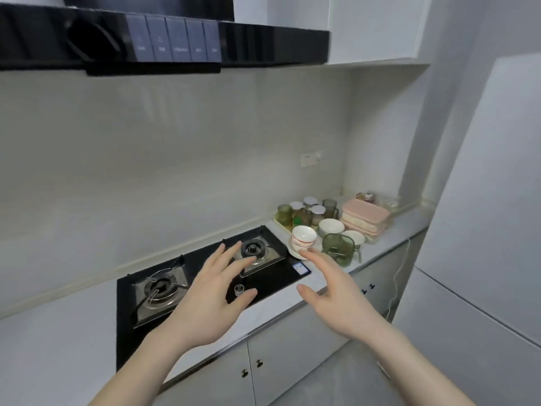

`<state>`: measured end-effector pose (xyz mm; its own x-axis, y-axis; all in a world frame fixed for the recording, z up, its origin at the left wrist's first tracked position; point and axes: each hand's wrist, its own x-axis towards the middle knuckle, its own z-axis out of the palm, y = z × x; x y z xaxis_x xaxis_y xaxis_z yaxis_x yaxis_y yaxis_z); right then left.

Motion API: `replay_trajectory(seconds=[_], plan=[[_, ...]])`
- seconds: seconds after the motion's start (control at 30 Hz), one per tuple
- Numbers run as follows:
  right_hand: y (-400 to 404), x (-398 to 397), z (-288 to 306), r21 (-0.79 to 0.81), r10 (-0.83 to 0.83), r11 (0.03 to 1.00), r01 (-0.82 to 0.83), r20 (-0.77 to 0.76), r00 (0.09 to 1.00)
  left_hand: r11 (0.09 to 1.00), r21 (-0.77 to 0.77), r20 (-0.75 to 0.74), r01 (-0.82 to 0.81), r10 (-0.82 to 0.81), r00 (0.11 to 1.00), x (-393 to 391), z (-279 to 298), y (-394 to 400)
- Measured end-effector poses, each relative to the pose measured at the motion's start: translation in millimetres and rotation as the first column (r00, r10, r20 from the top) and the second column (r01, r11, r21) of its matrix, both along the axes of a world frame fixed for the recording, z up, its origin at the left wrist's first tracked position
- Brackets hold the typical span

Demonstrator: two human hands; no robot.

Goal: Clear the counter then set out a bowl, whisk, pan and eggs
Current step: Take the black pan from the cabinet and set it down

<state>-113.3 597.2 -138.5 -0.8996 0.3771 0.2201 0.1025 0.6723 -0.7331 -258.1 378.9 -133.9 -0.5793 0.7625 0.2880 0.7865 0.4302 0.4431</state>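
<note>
Both hands hover empty over the black gas hob (272,281). My left hand (215,291) is spread above the hob's right burner (254,249). My right hand (336,291) reaches, fingers apart, towards a stack of white bowls with red lines (304,239) on the grey counter (392,234). Behind that stack stand a plain white bowl (330,227) and another white bowl (354,237). A green glass jug (338,247) sits just beyond my right fingertips. No whisk, pan or eggs are in view.
Jars with white lids and green glasses (307,212) crowd the counter's back. Stacked pink lidded boxes (364,219) sit to their right. A range hood (164,39) hangs overhead. A white fridge (483,230) stands at right, and cabinet doors (281,361) lie below the counter.
</note>
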Motion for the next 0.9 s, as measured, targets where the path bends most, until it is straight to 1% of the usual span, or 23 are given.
replay_trajectory(seconds=[0.17, 0.3, 0.43, 0.53, 0.63, 0.77, 0.8, 0.9], plan=[[75, 15, 27, 0.048, -0.096, 0.994, 0.098, -0.058, 0.994, 0.994, 0.006, -0.091, 0.111, -0.11, 0.99, -5, 29, 82], [138, 9, 46, 0.098, -0.151, 0.982, 0.159, -0.086, 0.985, 0.985, 0.027, -0.141, 0.168, -0.162, 0.977, -27, 49, 152], [197, -3, 68, 0.132, -0.158, 0.976, 0.171, -0.104, 0.982, 0.979, 0.091, -0.18, 0.183, -0.164, 0.97, -50, 73, 219], [240, -15, 89, 0.179, -0.181, 0.963, 0.201, -0.118, 0.976, 0.972, 0.129, -0.236, 0.198, -0.164, 0.958, -68, 98, 262], [277, -27, 106, 0.201, -0.195, 0.953, 0.228, -0.168, 0.966, 0.964, 0.155, -0.292, 0.216, -0.165, 0.942, -83, 122, 303], [315, -38, 127, 0.188, -0.184, 0.955, 0.229, -0.229, 0.956, 0.951, 0.183, -0.363, 0.249, -0.17, 0.916, -92, 154, 348], [320, -40, 131, 0.19, -0.185, 0.954, 0.231, -0.23, 0.955, 0.95, 0.181, -0.378, 0.253, -0.17, 0.91, -90, 160, 352], [353, -58, 151, 0.207, -0.172, 0.948, 0.241, -0.304, 0.937, 0.942, 0.202, -0.443, 0.267, -0.155, 0.883, -96, 185, 376]])
